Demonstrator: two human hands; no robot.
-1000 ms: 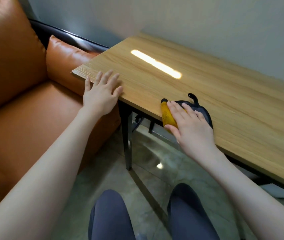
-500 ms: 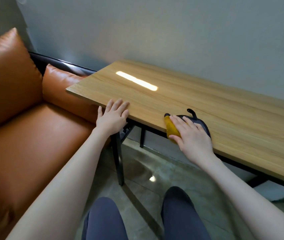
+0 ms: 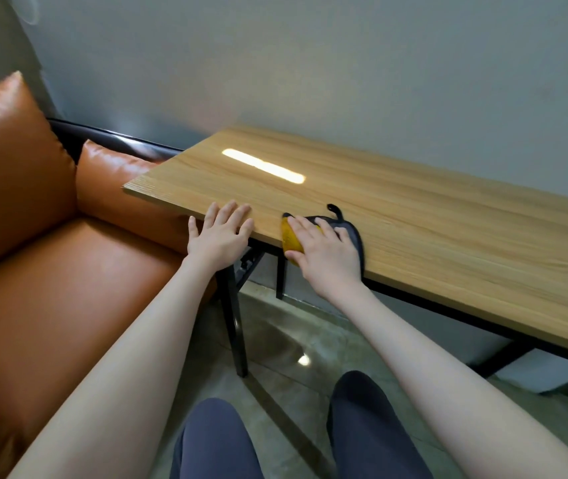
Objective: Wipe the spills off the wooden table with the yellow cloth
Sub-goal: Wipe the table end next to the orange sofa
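Observation:
The yellow cloth (image 3: 290,238), edged in dark grey with a small loop, lies at the near edge of the wooden table (image 3: 431,229) and hangs slightly over it. My right hand (image 3: 324,252) presses flat on the cloth with straight fingers and covers most of it. To its left, my left hand (image 3: 222,235) rests on the table's near edge with the fingers spread flat. No spill is visible on the wood; only a bright strip of reflected light shows.
An orange leather sofa (image 3: 33,271) stands to the left, its cushion touching the table's left end. A grey wall runs behind the table. Black metal legs (image 3: 235,326) hold the table over a glossy floor. My knees (image 3: 362,426) show below.
My left hand has slid right along the table's near edge, closer to my right hand. My right hand stays on the cloth. The camera has tilted up.

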